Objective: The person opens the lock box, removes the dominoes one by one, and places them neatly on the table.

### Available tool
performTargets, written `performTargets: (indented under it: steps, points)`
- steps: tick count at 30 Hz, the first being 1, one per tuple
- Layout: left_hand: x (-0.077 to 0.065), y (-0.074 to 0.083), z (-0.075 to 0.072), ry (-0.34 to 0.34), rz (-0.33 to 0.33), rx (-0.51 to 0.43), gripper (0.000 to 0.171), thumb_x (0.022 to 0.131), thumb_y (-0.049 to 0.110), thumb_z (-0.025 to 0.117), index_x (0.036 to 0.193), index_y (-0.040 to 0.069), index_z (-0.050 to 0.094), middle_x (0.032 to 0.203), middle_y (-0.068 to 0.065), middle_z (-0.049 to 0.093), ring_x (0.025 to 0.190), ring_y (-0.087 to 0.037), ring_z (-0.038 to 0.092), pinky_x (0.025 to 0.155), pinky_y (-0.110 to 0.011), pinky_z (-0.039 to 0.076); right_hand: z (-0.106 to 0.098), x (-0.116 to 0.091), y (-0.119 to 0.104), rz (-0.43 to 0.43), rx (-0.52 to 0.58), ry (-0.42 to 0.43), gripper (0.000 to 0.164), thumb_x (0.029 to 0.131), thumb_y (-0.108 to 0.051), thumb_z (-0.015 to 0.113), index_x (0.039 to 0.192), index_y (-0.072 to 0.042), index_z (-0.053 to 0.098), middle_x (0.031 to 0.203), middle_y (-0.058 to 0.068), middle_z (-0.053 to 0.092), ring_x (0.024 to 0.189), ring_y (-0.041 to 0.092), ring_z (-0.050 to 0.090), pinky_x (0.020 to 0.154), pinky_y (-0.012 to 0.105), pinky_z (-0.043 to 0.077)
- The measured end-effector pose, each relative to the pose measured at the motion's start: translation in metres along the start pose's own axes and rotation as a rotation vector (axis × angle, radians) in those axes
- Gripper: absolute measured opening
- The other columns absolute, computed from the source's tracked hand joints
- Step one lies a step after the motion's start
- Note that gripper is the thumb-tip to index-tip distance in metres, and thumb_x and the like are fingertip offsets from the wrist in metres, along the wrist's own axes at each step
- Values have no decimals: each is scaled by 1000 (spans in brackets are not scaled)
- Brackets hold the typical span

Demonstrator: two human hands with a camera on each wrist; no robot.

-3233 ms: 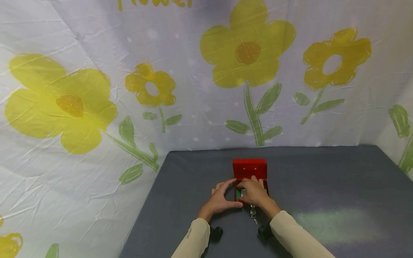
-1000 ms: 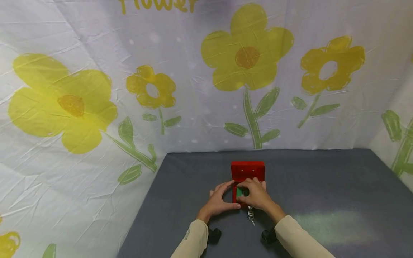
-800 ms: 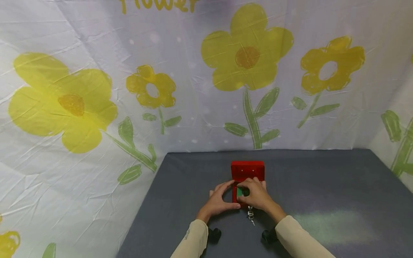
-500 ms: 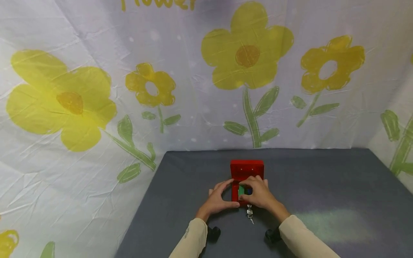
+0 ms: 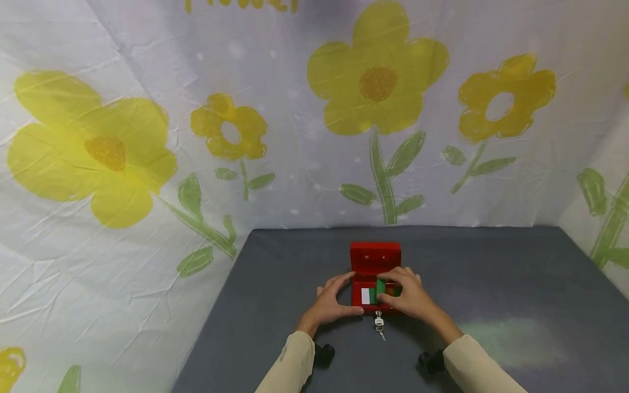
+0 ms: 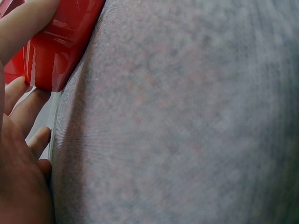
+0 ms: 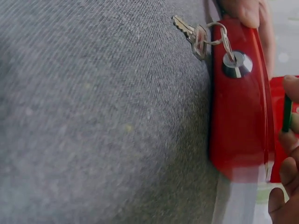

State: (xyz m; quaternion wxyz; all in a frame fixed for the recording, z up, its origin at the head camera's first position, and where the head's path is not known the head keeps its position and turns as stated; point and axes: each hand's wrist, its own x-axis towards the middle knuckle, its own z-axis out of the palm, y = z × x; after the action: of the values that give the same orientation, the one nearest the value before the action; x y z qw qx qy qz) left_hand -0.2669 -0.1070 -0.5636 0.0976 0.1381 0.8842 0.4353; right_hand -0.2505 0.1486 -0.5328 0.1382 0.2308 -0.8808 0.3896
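An open red cash box [image 5: 375, 262] sits on the table, its lid tipped up at the back. My left hand [image 5: 327, 305] holds the box's left side, thumb at the front corner and a fingertip near the back; the left wrist view shows its thumb on the red metal [image 6: 44, 65]. My right hand [image 5: 411, 295] pinches a thin, flat green piece [image 5: 380, 287], card-like, tilted up over the box. Inside lies a white and green flat piece [image 5: 366, 296]. Keys [image 7: 198, 42] hang from the front lock [image 7: 237, 64]. My right hand covers the box's right part.
The dark grey tabletop [image 5: 491, 273] spreads around the box. A white cloth [image 5: 295, 164] printed with yellow flowers hangs behind the table. Black wrist devices [image 5: 324, 355] sit under both forearms.
My right hand has moved right across the box, bringing the green piece up on edge and uncovering the white and green piece at left. My left hand stays on the box.
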Motion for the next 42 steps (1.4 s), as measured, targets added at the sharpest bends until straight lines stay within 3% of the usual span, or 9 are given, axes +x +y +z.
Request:
performTargets:
  steps: [7, 12, 19, 30, 42]
  points:
    - [-1, -2, 1, 2, 7, -12, 90, 73, 56, 86, 151, 52, 39, 161, 2, 39, 133, -26, 31, 102, -55, 41, -10, -12, 6, 67, 50, 50, 39, 81, -18, 82, 118, -6, 73, 107, 1, 69, 92, 24, 54, 84, 41, 39]
    - [0, -2, 1, 4, 14, -16, 91, 73, 56, 86, 151, 51, 39, 160, 2, 39, 132, -26, 31, 102, -55, 40, -22, -23, 17, 105, 31, 102, 37, 82, -12, 81, 118, -7, 73, 108, 4, 69, 94, 22, 54, 83, 42, 38]
    - [-1, -1, 1, 11, 3, -13, 92, 72, 56, 86, 151, 51, 40, 160, 1, 40, 133, -26, 31, 103, -58, 41, -33, -36, 34, 144, -34, 106, 38, 81, -11, 81, 118, -6, 72, 110, 9, 69, 95, 25, 55, 85, 48, 36]
    - [-1, 0, 2, 20, 14, 0, 93, 71, 56, 86, 152, 47, 41, 159, 3, 42, 136, -26, 31, 103, -57, 40, -44, -47, 45, 190, -165, 10, 42, 79, -15, 83, 118, -6, 72, 112, 12, 68, 92, 22, 51, 77, 38, 29]
    - [0, -3, 4, 25, 3, 1, 92, 71, 59, 85, 151, 51, 40, 159, 4, 42, 135, -25, 31, 103, -56, 41, -48, -45, 47, 214, -160, -60, 44, 79, -15, 83, 119, -3, 71, 112, 15, 66, 96, 27, 51, 75, 39, 28]
